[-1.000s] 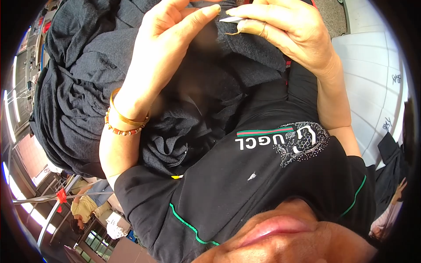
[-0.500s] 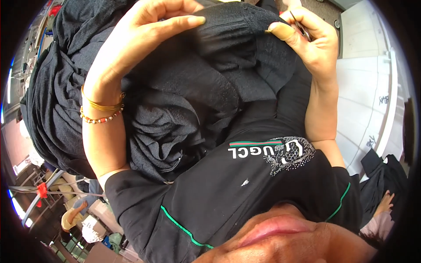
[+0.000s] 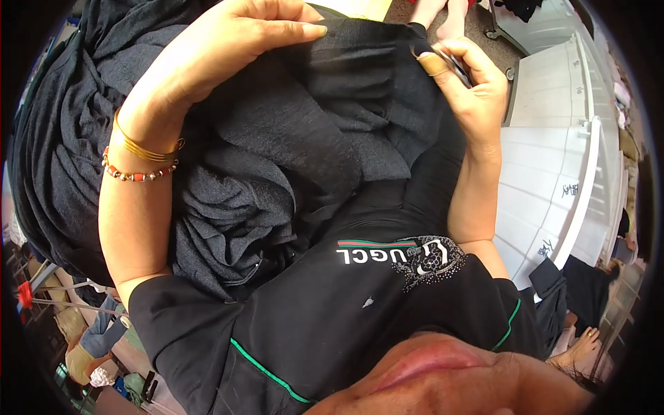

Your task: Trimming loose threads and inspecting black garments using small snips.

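Note:
A dark grey knit garment [image 3: 325,104] with a ribbed edge is spread across my lap. My left hand [image 3: 228,48] is closed on the ribbed edge, thumb on top and the other fingers curled behind it. At the other end of this edge is my right hand [image 3: 474,90], its thumb wrapped in a yellowish-tan cover and close against the cloth. Between its thumb and fingers sits a slim metal tool, apparently thread snips [image 3: 454,67]; the fingers partly hide it. Whether the right fingertips also pinch the knit, I cannot tell.
More dark knit fabric [image 3: 52,131] is heaped on my left. White panels [image 3: 546,162] with a raised rim stand on my right, near a wheeled cart [image 3: 539,28]. Another person's bare legs [image 3: 453,21] show beyond the garment. A yellow sheet [image 3: 360,8] lies at the top.
The view has shifted, showing more of the far floor and the person's legs. My right hand has come slightly closer to the ribbed edge's end; my left keeps its hold.

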Tool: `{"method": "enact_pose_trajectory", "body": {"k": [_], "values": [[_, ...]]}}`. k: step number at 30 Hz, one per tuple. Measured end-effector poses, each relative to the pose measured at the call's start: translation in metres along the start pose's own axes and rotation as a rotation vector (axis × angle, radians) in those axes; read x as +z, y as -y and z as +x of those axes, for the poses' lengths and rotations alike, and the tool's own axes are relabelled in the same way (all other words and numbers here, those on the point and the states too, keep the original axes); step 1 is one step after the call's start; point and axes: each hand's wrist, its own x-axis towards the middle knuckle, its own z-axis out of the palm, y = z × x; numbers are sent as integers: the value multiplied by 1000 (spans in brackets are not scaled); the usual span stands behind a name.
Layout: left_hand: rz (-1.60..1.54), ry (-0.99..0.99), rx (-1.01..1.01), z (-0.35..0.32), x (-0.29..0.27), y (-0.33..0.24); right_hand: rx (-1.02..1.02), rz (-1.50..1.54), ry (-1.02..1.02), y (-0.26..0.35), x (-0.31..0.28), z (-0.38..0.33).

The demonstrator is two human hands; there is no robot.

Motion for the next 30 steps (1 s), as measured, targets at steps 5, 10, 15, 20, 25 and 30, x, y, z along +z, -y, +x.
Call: {"method": "enact_pose_trajectory", "body": {"k": [5,10,15,20,25,30], "values": [[-35,27,35,0,0,3,-223,-150,133,22,22,12],[-20,73,59,2,2,0,-280,-178,142,22,38,12],[-23,68,48,1,4,1,-355,-171,152,29,47,18],[-23,20,-1,-3,1,4,-341,-302,125,20,53,13],[74,127,36,-4,0,-18,-320,-142,82,16,47,14],[-45,163,-42,-3,0,-14,-361,-274,25,22,55,12]]}}
